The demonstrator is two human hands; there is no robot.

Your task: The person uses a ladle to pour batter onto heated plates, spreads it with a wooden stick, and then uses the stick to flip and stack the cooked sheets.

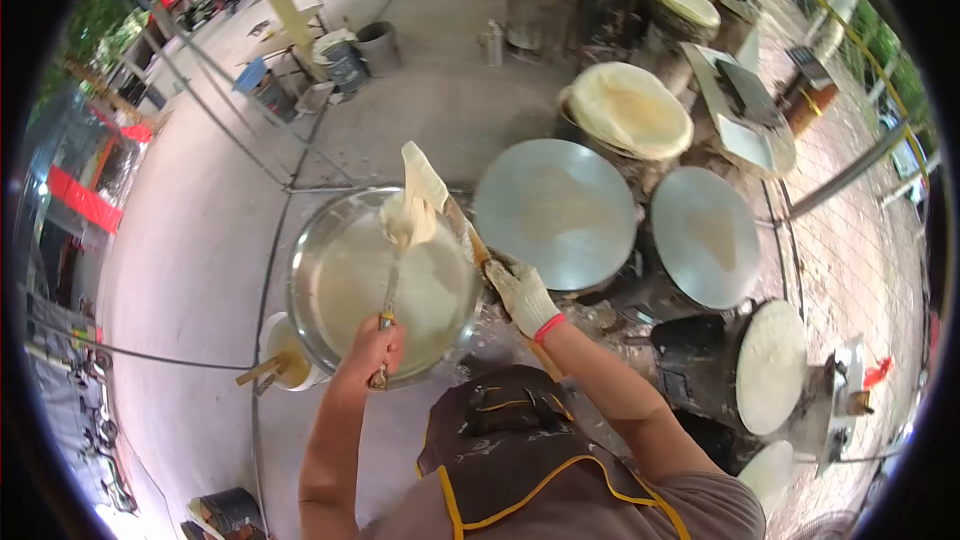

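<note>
My bare left hand (372,348) grips the handle of a long knife (389,290) whose blade reaches up into a lump of pale batter (408,220). My right hand (520,292), in a dirty white glove with a red cuff, holds a flat wooden paddle (432,185) coated with batter, tilted up to the left. Both tools meet over a large round metal basin (330,240) holding pale batter.
Two round grey griddles (555,212) (706,235) stand right of the basin. A stack of thin pale sheets (632,110) lies behind them, and another round sheet (770,365) sits at the right. A small white bucket (285,355) with a stick stands at the basin's lower left.
</note>
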